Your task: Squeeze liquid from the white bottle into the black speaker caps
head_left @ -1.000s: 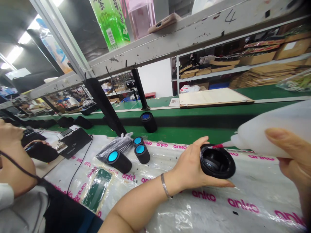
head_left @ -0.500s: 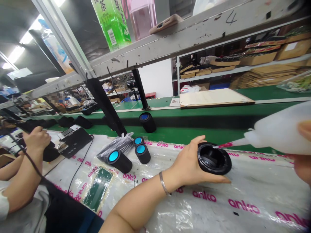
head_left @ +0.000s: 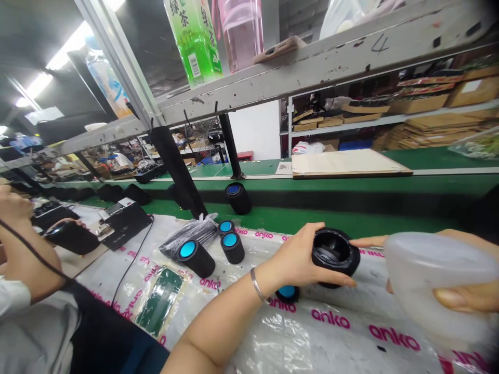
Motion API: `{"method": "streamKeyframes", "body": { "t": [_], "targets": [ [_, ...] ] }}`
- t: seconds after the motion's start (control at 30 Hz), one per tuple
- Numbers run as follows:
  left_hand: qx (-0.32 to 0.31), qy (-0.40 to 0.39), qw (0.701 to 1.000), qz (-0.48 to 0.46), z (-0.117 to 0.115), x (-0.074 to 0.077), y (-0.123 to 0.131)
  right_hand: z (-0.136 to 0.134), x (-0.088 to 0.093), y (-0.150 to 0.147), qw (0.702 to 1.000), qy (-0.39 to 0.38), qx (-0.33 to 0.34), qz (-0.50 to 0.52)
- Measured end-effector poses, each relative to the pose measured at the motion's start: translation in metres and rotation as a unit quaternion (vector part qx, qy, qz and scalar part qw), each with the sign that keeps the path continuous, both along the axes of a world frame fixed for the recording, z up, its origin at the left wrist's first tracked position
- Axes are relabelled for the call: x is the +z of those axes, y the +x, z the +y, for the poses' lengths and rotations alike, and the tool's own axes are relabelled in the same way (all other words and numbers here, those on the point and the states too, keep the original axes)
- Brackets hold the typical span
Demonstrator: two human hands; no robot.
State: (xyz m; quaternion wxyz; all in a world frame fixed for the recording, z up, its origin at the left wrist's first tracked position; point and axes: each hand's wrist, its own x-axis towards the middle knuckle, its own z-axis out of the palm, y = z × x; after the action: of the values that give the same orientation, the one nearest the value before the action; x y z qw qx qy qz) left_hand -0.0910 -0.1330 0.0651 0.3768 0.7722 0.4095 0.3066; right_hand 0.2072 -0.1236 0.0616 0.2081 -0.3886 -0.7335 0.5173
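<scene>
My left hand [head_left: 298, 259] grips a black cylindrical speaker shell [head_left: 335, 253] with its open end facing me, held just above the plastic-covered bench. My right hand [head_left: 463, 296] is wrapped round a translucent white squeeze bottle [head_left: 436, 270], and its forefinger reaches out to the shell's right rim. The bottle's nozzle is hidden. A black round part with a blue face [head_left: 287, 293] lies on the bench under my left wrist.
Three black speakers with blue tops [head_left: 195, 254] and a plastic bag lie to the left. Another speaker [head_left: 237, 197] stands on the green conveyor belt [head_left: 312, 218]. A co-worker's arms [head_left: 19, 249] work at far left by a black device [head_left: 125, 221]. Bottles stand on the overhead shelf [head_left: 312, 62].
The bottle has swung down and away from the shell's rim, now lying lower in my right hand. My left hand shifted the shell slightly left. The blue-faced part has come into view.
</scene>
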Motion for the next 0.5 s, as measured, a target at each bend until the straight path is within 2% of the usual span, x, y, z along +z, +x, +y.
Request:
{"method": "streamKeyframes", "body": {
  "t": [0.07, 0.23, 0.3, 0.37, 0.43, 0.5],
  "targets": [
    [-0.002, 0.002, 1.000, 0.005, 0.000, 0.000, 0.000, 0.001, 0.003, -0.004, 0.999, 0.011, 0.034, -0.038],
    [-0.001, 0.027, 0.999, -0.017, -0.001, 0.001, 0.000, 0.001, 0.000, -0.003, 0.999, -0.021, 0.009, -0.037],
    [-0.007, 0.035, 0.999, -0.024, 0.000, 0.001, 0.001, 0.002, -0.005, 0.002, 0.999, -0.046, -0.018, 0.001],
    [-0.009, 0.035, 0.999, -0.022, 0.000, 0.002, 0.001, 0.004, -0.010, 0.008, 0.997, -0.037, -0.069, 0.018],
    [-0.007, 0.027, 0.999, -0.016, -0.001, 0.002, 0.000, 0.007, -0.016, 0.015, 0.993, 0.006, -0.121, -0.008],
    [-0.005, 0.022, 1.000, -0.014, -0.001, 0.002, 0.000, 0.011, -0.021, 0.020, 0.989, 0.043, -0.130, -0.052]
  ]
}}
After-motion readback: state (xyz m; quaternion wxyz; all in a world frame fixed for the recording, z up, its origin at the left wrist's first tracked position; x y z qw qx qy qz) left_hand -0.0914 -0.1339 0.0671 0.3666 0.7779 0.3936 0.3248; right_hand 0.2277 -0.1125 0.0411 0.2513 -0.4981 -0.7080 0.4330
